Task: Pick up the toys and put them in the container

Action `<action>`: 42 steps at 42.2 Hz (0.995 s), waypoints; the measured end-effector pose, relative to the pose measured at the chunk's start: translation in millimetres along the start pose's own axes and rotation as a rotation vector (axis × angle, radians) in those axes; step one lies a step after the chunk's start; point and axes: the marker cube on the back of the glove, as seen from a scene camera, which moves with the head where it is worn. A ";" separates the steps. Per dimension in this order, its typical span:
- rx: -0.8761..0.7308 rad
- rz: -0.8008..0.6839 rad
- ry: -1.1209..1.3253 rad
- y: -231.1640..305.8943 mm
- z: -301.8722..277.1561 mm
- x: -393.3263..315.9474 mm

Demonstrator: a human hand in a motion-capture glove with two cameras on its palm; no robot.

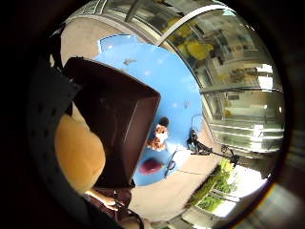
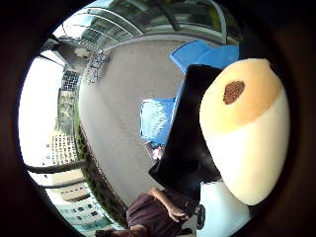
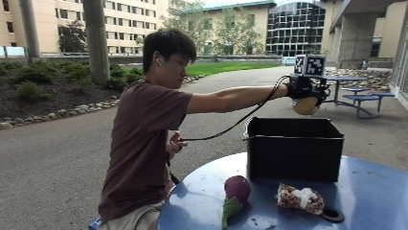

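In the outside view my gloved right hand (image 3: 302,90) grips a tan and cream plush toy (image 3: 306,106) in the air above the far side of the black container (image 3: 293,148). The toy fills the near part of both palm views (image 1: 78,152) (image 2: 244,131), with a brown spot on its tan top. The container (image 1: 119,119) shows its dark inside below the hand. On the blue table (image 3: 369,191) in front of the container lie a purple eggplant toy (image 3: 236,191) (image 1: 151,166) and a brown and white plush animal (image 3: 300,198) (image 1: 159,136).
The round blue table's front edge is near the eggplant toy. The person sits at the table's left side, bare hand (image 3: 173,143) near the chest. A cable (image 3: 236,122) hangs from the glove. Blue picnic tables (image 3: 357,91) stand on the pavement behind.
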 end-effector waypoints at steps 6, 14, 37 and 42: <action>-0.131 0.001 -0.009 -0.9 14.4 -6.8; -0.077 0.007 -0.078 17.6 -0.4 12.3; -0.018 0.122 -0.070 124.2 -56.9 112.5; -0.027 0.246 -0.030 165.4 -55.7 162.0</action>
